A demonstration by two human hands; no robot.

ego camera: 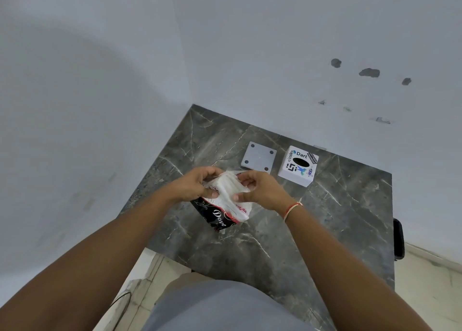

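A plastic tissue pack (222, 213), black and red with white lettering, is held above the dark marble table (275, 230). White tissues (228, 188) show at its open top. My left hand (192, 185) grips the pack's left side, fingers curled over the top edge. My right hand (262, 188) pinches the plastic and tissues from the right. A white cube-shaped tissue box (298, 165) with stickers and an oval slot stands behind, to the right. Its flat white lid (259, 158), with dark dots at the corners, lies beside it.
The table sits in a corner between two pale walls. The right wall (350, 56) has several chipped marks. A dark chair edge (398, 239) shows at the table's right. Pale floor tiles (430, 285) lie below.
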